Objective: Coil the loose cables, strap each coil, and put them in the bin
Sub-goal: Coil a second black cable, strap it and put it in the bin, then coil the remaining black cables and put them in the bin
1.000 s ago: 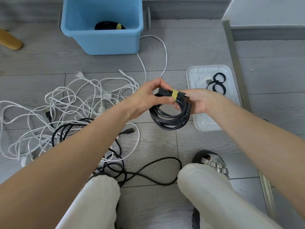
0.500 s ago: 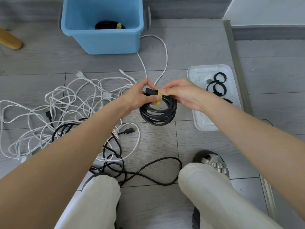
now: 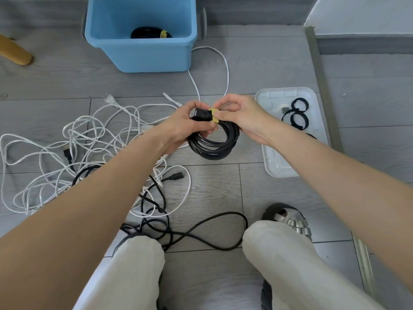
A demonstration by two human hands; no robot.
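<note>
A black cable coil (image 3: 212, 144) hangs in the air above the floor, with a yellow strap (image 3: 215, 115) wrapped around its top. My left hand (image 3: 187, 128) grips the coil's upper left, at the black plug. My right hand (image 3: 243, 116) pinches the yellow strap with its fingertips. The blue bin (image 3: 143, 50) stands further back and holds another black coil (image 3: 149, 33) with a yellow strap. Loose white cables (image 3: 73, 142) and loose black cables (image 3: 178, 233) lie tangled on the floor to the left and in front of my knees.
A white tray (image 3: 274, 166) at the right holds black straps (image 3: 298, 115). A wooden leg (image 3: 15, 53) shows at far left. A metal floor strip (image 3: 324, 90) runs along the right. My knees and a sandalled foot (image 3: 288, 222) fill the bottom.
Both hands carried the coil slightly left and away from me, off the tray. My right hand shifted from the coil's right side onto the yellow strap at the top.
</note>
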